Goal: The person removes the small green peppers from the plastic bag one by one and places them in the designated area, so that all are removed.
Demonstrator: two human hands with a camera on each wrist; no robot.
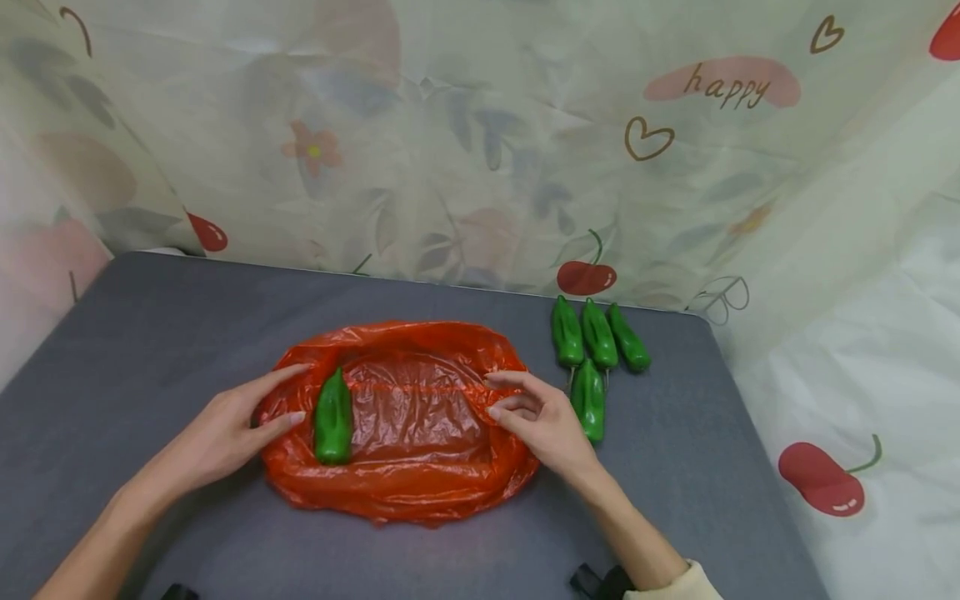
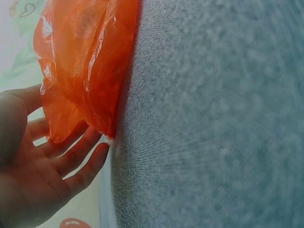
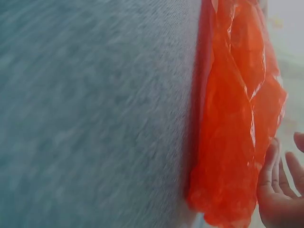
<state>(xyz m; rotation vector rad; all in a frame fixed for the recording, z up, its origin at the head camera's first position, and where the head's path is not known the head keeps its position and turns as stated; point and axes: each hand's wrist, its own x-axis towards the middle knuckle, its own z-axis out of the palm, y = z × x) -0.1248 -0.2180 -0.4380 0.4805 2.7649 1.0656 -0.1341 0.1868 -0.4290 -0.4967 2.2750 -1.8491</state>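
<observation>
A red plastic bag lies spread on the table with its mouth turned up and its rim bunched all round. Inside it, at the left end, is one green pepper. My left hand rests at the bag's left rim, thumb and forefinger apart; in the left wrist view its fingers are spread against the outside of the red film. At the opposite rim is my right hand, its fingers loosely bent. The right wrist view shows those fingers beside the bag's wall, without a plain grip.
Several green peppers lie to the right of the bag near the far table edge, one of them close behind my right hand. The grey table meets a printed curtain at the back.
</observation>
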